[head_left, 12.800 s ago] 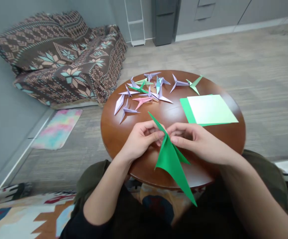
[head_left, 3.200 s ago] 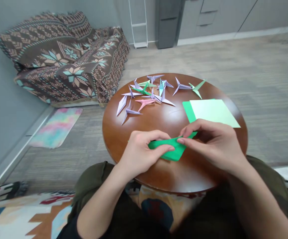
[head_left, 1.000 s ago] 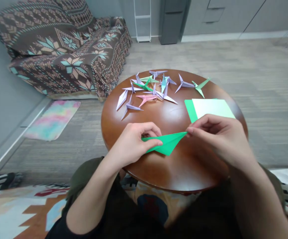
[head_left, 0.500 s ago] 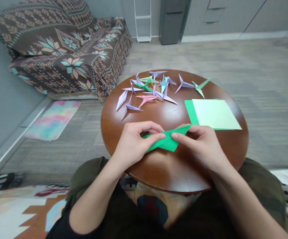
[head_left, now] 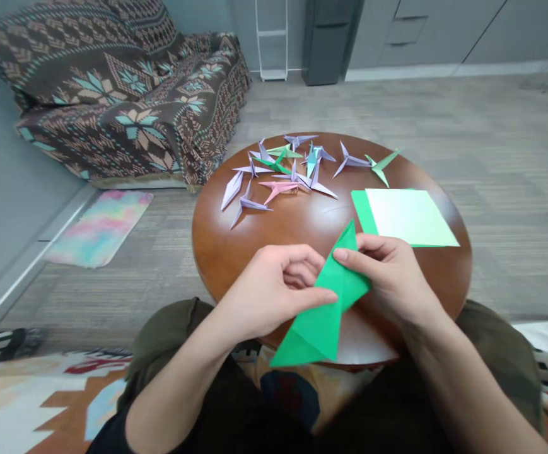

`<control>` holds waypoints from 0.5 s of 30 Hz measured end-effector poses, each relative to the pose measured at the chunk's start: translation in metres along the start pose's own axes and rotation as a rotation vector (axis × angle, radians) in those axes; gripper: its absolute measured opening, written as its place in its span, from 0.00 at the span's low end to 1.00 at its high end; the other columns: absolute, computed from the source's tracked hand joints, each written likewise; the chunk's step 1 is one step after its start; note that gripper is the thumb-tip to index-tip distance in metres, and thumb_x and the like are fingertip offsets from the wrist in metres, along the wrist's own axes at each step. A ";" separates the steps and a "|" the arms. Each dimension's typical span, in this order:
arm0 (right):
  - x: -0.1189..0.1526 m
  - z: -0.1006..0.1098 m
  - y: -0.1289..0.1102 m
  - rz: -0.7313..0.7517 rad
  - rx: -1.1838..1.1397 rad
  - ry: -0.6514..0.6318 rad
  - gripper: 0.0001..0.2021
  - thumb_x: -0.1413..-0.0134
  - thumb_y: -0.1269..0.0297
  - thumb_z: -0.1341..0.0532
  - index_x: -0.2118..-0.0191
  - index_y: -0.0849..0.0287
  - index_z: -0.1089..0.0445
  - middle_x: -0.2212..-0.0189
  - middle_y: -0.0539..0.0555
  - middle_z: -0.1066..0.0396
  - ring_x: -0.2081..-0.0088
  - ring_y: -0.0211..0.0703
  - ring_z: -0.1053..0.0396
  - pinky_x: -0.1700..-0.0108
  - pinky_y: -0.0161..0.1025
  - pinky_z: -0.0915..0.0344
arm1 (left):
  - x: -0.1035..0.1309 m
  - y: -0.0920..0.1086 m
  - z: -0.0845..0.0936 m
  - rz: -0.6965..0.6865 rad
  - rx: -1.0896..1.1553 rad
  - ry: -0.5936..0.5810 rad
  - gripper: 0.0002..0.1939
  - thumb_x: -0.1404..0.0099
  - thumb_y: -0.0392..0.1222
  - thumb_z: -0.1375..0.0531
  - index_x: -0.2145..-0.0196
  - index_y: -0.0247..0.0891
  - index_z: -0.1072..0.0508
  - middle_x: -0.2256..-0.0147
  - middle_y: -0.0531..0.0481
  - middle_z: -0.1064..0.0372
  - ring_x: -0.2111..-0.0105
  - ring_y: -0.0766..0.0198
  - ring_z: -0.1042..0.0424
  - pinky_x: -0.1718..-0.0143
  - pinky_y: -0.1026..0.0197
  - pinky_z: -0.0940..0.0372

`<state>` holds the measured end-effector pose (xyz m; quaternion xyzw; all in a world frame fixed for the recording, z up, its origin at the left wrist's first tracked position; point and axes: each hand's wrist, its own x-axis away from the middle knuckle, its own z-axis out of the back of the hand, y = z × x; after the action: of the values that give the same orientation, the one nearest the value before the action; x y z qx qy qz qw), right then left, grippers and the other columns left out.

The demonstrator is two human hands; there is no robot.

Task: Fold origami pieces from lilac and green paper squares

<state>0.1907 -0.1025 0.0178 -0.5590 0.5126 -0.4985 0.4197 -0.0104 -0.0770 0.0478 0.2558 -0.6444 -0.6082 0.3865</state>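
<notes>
The left hand point(head_left: 276, 287) and right hand point(head_left: 387, 265) both pinch a folded green paper point(head_left: 323, 321) between thumb and fingers, above the near part of the table point(head_left: 231, 258). Beyond lie flat sheets point(head_left: 410, 217) and paper birds point(head_left: 278, 188); farther off stands a covered sofa point(head_left: 136, 120).

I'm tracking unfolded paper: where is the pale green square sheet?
In the head view, the pale green square sheet lies right of centre on the rounded brown table, atop bright green paper, just beyond the right hand.
</notes>
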 end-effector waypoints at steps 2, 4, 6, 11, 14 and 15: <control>0.001 0.001 -0.004 -0.063 -0.005 -0.059 0.11 0.58 0.62 0.20 0.75 0.58 0.21 0.80 0.46 0.25 0.79 0.32 0.35 0.76 0.30 0.40 | -0.001 0.003 -0.001 0.004 0.049 -0.013 0.10 0.43 0.39 0.26 0.67 0.35 0.23 0.75 0.52 0.24 0.76 0.68 0.27 0.74 0.68 0.33; 0.001 0.001 -0.006 -0.107 0.012 -0.136 0.11 0.58 0.62 0.20 0.75 0.59 0.20 0.78 0.47 0.24 0.77 0.33 0.33 0.74 0.30 0.38 | -0.005 0.001 -0.001 -0.063 0.054 0.083 0.12 0.43 0.42 0.26 0.67 0.34 0.23 0.76 0.54 0.27 0.78 0.71 0.31 0.76 0.69 0.35; 0.001 0.000 -0.005 -0.132 0.037 -0.192 0.11 0.58 0.62 0.20 0.75 0.59 0.20 0.78 0.48 0.23 0.76 0.34 0.32 0.73 0.30 0.37 | -0.010 -0.003 -0.002 -0.119 0.035 0.141 0.13 0.44 0.42 0.25 0.66 0.34 0.22 0.76 0.55 0.28 0.79 0.72 0.34 0.78 0.70 0.38; 0.001 -0.005 0.000 -0.151 0.107 -0.227 0.11 0.56 0.59 0.21 0.74 0.60 0.19 0.76 0.50 0.21 0.74 0.37 0.31 0.71 0.33 0.36 | -0.018 -0.017 -0.005 -0.100 0.103 0.131 0.13 0.43 0.44 0.25 0.70 0.33 0.22 0.78 0.55 0.29 0.80 0.72 0.34 0.78 0.70 0.39; 0.001 -0.006 0.000 -0.145 0.141 -0.262 0.11 0.53 0.57 0.22 0.71 0.59 0.17 0.73 0.51 0.19 0.72 0.39 0.29 0.68 0.34 0.33 | -0.020 -0.021 -0.004 -0.097 0.179 0.140 0.12 0.43 0.44 0.25 0.70 0.33 0.21 0.78 0.54 0.28 0.80 0.72 0.33 0.78 0.69 0.38; 0.002 -0.006 -0.001 -0.148 0.153 -0.277 0.11 0.52 0.57 0.23 0.69 0.59 0.16 0.72 0.51 0.18 0.71 0.39 0.28 0.67 0.34 0.33 | -0.021 -0.021 -0.003 -0.101 0.202 0.141 0.12 0.44 0.43 0.25 0.69 0.33 0.20 0.78 0.54 0.27 0.81 0.72 0.33 0.78 0.70 0.38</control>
<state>0.1850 -0.1038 0.0199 -0.6251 0.3680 -0.4839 0.4895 0.0012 -0.0649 0.0227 0.3677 -0.6600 -0.5393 0.3719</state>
